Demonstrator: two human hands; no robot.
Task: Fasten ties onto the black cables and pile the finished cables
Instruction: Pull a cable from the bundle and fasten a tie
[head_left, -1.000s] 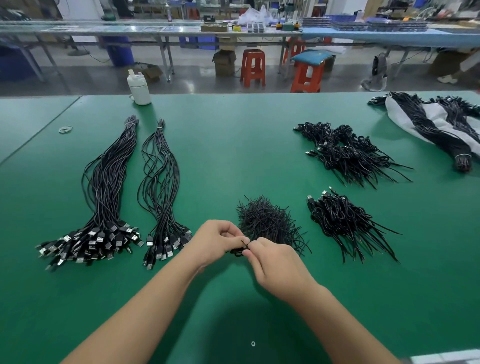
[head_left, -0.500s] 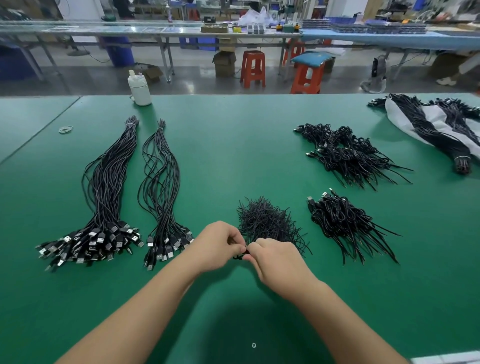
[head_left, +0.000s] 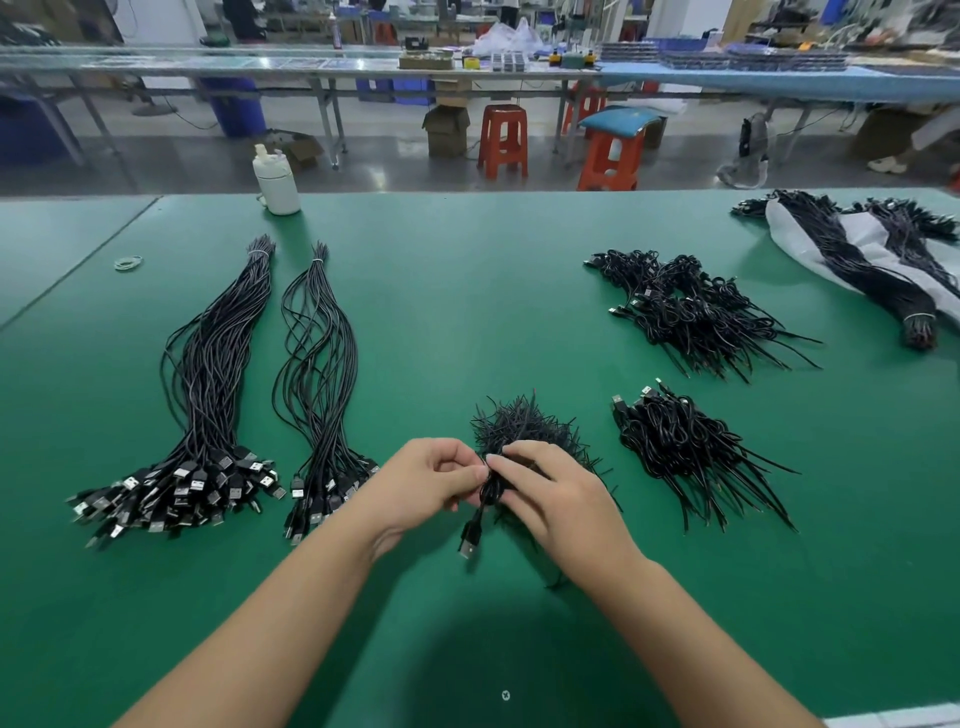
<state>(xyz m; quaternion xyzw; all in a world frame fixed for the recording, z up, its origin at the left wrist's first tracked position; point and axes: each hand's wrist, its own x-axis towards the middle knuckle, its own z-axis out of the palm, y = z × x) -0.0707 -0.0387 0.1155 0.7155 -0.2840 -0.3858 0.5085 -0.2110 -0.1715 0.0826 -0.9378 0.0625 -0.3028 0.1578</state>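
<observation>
My left hand (head_left: 428, 480) and my right hand (head_left: 553, 496) meet at the table's near middle and both pinch one folded black cable (head_left: 485, 501); its USB plug (head_left: 466, 548) hangs down toward me. Just behind my fingers lies a heap of short black ties (head_left: 524, 423). To the left lie two long bundles of loose black cables (head_left: 208, 395) (head_left: 319, 384), plugs toward me. To the right sit two piles of tied cables, a near pile (head_left: 685, 447) and a far pile (head_left: 691, 312).
The work surface is a green mat (head_left: 467, 291). A white bottle (head_left: 278, 182) stands at the far edge. Rubber bands (head_left: 128, 263) lie far left. More cable bundles rest on a white sheet (head_left: 862, 244) at the far right. Stools and benches stand beyond.
The cable's USB plug now hangs out below my hands, where before it was hidden. My hands have stayed in place, fingers working at the cable.
</observation>
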